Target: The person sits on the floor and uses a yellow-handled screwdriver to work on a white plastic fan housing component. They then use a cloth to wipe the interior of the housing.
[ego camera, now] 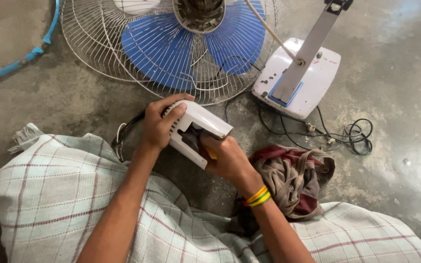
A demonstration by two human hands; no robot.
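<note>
My left hand (159, 124) grips a white plastic fan motor cover (201, 122) with slotted vents, held just above my lap. The fingers of my right hand (229, 158) reach into the cover's open underside, where a bit of something yellow (212, 154) shows against the palm; what it is cannot be told. Yellow and green bands (258, 196) circle my right wrist. Beyond the cover lies a fan's wire cage (123, 58) with blue blades (159, 46) on the concrete floor.
A white fan base (317, 80) with a grey stem (313, 44) lies at the right, its black cable (354, 136) coiled beside it. A maroon and brown rag (293, 178) sits by my right knee. Checked cloth (49, 195) covers my legs. A blue hose (30, 51) curves at far left.
</note>
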